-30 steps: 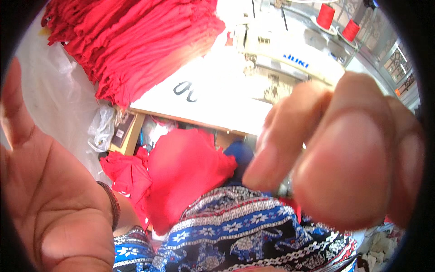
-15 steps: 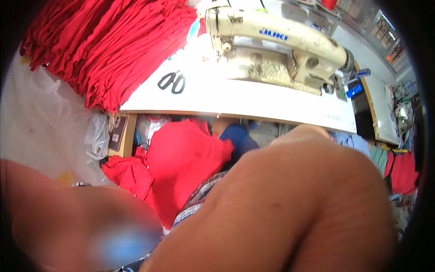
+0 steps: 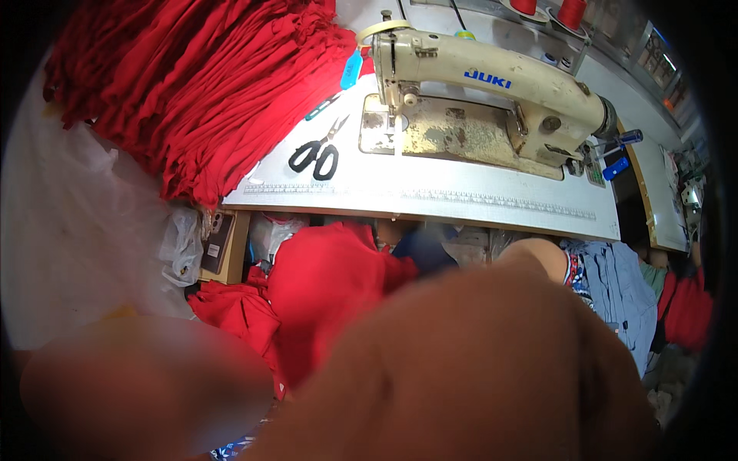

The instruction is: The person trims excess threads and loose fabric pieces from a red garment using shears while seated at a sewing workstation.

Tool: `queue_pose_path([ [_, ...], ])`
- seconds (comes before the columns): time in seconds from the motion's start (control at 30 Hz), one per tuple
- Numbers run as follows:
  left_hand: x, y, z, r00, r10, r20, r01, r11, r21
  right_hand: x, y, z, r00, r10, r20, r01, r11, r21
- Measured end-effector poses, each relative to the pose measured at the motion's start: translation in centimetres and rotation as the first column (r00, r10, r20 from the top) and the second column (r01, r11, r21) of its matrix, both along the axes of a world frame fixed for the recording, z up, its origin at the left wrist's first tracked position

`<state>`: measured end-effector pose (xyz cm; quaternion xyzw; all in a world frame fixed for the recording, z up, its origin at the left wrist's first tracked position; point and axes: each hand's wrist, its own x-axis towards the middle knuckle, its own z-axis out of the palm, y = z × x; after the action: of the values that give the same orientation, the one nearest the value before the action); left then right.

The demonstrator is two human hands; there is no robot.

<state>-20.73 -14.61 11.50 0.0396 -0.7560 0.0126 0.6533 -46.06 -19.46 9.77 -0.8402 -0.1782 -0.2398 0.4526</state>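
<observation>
A bare arm or hand, seemingly my right hand [image 3: 477, 369], fills the lower middle and right very close up; its fingers are hidden or smeared. At the lower left, a heavily blurred skin-toned patch [image 3: 146, 384] seems to be part of my left arm or hand, with no fingers to be made out. Red cloth [image 3: 330, 276] lies bunched below the table edge, partly behind the near arm. On the white sewing table [image 3: 307, 197] rest scissors [image 3: 327, 150] with black handles, beside a large heap of red fabric pieces [image 3: 207, 84].
A cream sewing machine [image 3: 492, 69] stands on the table, with blue-handled screwdrivers [image 3: 617, 167] at its right end. Red thread spools [image 3: 571, 14] stand behind. A phone box [image 3: 219, 242] sits under the table's left side; light-blue garments [image 3: 615, 292] hang at the right.
The view has shifted, so the table and machine sit lower and farther right. The close arm's outline has dropped, uncovering more of the light-blue garments and patterned cloth.
</observation>
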Motion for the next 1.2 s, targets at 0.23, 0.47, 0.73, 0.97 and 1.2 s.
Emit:
queue_pose_path([
  [0.23, 0.5, 0.3, -0.5, 1.000, 0.011, -0.004, -0.011, 1.000, 0.002, 0.6, 0.3, -0.3, 0.999, 0.049, 0.014, -0.049, 0.999, 0.004],
  [0.47, 0.6, 0.1, -0.5, 1.000, 0.014, 0.005, -0.014, 1.000, -0.004, 1.2, 0.3, -0.6, 0.997, 0.080, 0.020, -0.080, 0.997, 0.005],
  [0.73, 0.5, -0.1, -0.4, 1.000, 0.001, 0.003, -0.001, 1.000, -0.007, 1.2, 0.6, -0.5, 0.994, 0.105, 0.004, -0.105, 0.994, 0.013],
  [0.97, 0.8, 0.5, -0.3, 1.000, 0.028, 0.012, -0.028, 1.000, 0.005, 0.3, 0.3, -0.7, 0.983, 0.181, -0.019, -0.181, 0.983, 0.021],
  [1.2, 0.9, 0.5, -0.2, 0.999, 0.024, 0.025, -0.024, 1.000, 0.013, -2.4, -0.4, 0.2, 0.958, 0.278, -0.069, -0.276, 0.960, 0.037],
])
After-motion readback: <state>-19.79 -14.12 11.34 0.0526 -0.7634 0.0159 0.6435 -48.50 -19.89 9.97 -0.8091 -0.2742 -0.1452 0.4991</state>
